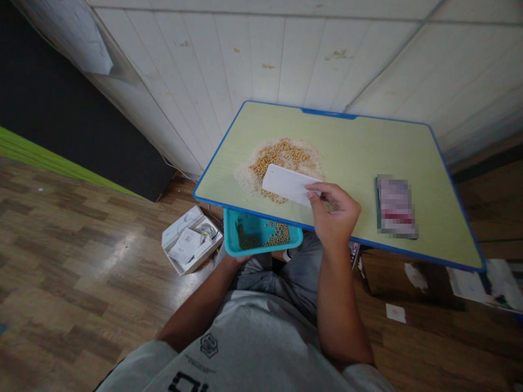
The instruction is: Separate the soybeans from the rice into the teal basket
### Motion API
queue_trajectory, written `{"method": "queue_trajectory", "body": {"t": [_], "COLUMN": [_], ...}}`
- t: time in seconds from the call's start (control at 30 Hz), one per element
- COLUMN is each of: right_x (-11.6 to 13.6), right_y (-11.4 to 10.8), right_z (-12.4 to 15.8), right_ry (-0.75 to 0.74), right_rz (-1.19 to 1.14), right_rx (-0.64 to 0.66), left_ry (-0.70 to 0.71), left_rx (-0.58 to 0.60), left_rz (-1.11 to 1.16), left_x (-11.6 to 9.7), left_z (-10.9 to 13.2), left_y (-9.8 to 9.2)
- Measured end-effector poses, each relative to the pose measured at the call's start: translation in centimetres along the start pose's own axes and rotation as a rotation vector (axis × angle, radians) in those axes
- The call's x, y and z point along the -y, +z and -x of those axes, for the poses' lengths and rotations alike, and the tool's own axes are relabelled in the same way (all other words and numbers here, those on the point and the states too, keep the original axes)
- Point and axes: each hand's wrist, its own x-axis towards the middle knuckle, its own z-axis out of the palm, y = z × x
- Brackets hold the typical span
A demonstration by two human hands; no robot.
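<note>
Between the thumb and fingers of my right hand (333, 209) is a flat white card (286, 182), tilted over a pile on the table. Soybeans (286, 149) lie in that pile, mixed with pale grains (245, 177) that look like rice. Just below the table's front edge, my left hand (242, 259) supports a turquoise tray (263, 249) from underneath; most of its fingers are hidden. Inside the tray, soybeans (279, 234) gather toward the right, with smaller greenish beans (246, 238) at the left.
The small yellow-green table (359, 152) has a blue rim and stands against a white panelled wall (261, 54). A blurred-out phone-like object (395, 207) lies on its right part. An open white box (192, 239) with cables sits on the wooden floor (90, 261).
</note>
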Motion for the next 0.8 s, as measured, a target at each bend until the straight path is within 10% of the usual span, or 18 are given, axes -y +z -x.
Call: {"method": "queue_trajectory", "body": {"t": [0.8], "right_x": [0.2], "right_y": [-0.1], "right_z": [0.4], "right_ry": [-0.002], "right_rz": [-0.019], "right_rx": [0.025], "left_ry": [0.017], "left_rx": [-0.044], "left_rz": [-0.020], "left_x": [0.1], "left_z": [-0.1], "left_y": [-0.3]}}
